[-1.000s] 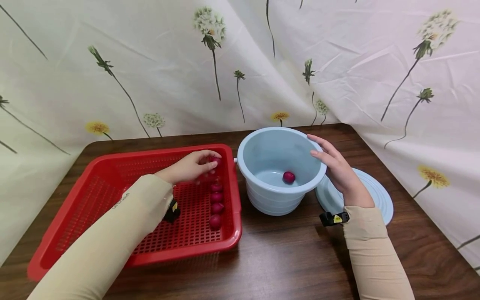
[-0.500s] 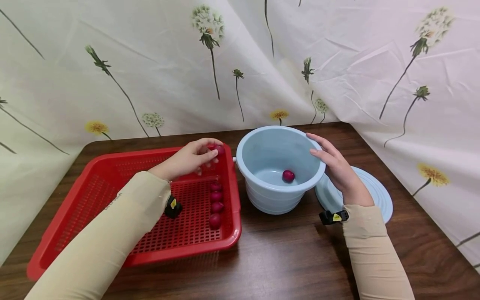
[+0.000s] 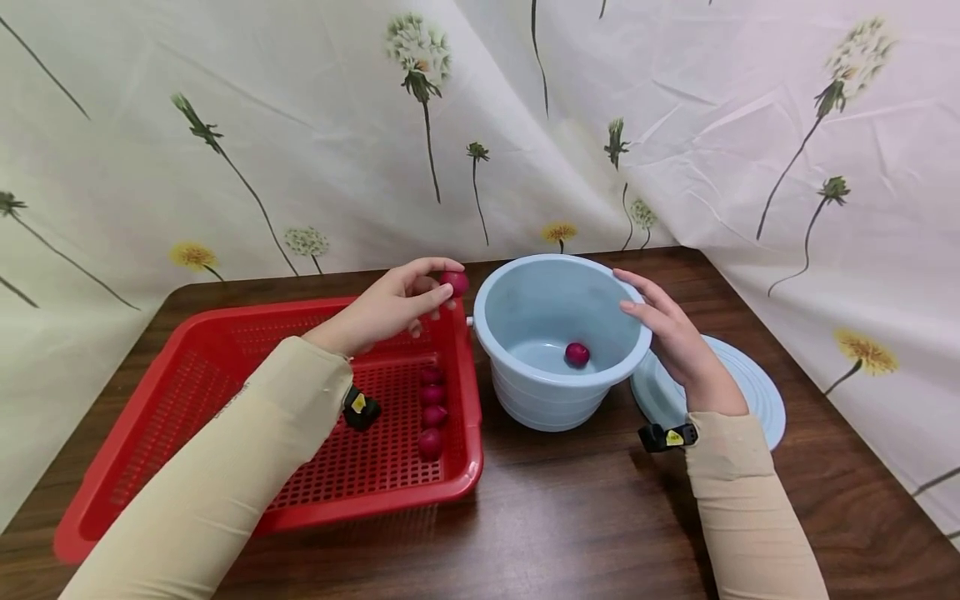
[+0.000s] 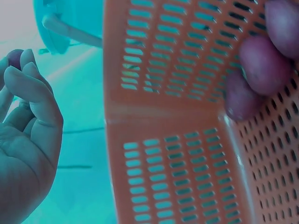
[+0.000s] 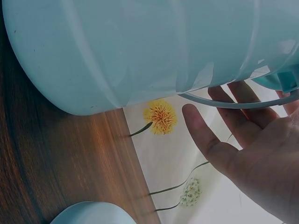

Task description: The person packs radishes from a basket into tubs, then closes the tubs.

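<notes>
My left hand pinches a small magenta radish between thumb and fingertips, above the far right corner of the red perforated basket. In the left wrist view the same radish shows at the fingertips, largely hidden by the hand. Several more radishes lie in a row along the basket's right side. One radish rests on the bottom of the light blue bucket. At the bucket's right rim are the fingertips of my right hand, its fingers extended, as the right wrist view confirms.
A light blue lid lies on the brown wooden table, right of the bucket and partly behind the right forearm. The bucket's thin handle hangs along its side. A white dandelion-patterned cloth stands behind the table.
My left hand has lifted the radish up from inside the basket and moved it rightward to above the rim near the bucket. My right hand has stayed at the bucket's rim.
</notes>
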### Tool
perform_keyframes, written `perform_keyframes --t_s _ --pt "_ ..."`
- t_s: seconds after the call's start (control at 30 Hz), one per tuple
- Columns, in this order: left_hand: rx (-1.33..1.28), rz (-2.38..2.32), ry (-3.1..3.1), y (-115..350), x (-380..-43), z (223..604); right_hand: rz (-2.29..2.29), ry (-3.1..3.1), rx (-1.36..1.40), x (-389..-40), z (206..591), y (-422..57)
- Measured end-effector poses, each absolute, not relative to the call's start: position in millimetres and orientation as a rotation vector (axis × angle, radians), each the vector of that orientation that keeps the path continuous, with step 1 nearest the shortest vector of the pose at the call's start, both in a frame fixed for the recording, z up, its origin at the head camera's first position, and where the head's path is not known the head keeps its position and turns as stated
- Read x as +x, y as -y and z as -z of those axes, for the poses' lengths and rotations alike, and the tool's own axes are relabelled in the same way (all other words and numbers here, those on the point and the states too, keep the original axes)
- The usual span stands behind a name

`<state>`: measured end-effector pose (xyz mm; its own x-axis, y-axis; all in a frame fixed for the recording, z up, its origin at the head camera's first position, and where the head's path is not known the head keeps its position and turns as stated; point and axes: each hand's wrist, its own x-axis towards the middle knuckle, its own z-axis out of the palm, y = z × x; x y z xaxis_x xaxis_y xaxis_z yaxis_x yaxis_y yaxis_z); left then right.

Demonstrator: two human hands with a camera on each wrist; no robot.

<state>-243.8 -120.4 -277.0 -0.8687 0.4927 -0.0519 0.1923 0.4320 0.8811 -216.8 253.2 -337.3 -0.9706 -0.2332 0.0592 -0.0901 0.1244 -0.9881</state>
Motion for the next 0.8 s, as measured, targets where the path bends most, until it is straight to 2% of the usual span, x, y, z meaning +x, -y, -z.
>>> perform_keyframes --t_s 0.8 --pt "0.739 -1.552 -2.174 72.6 -233.2 266.7 2.011 -2.248 -0.329 -218.5 339.5 -253.4"
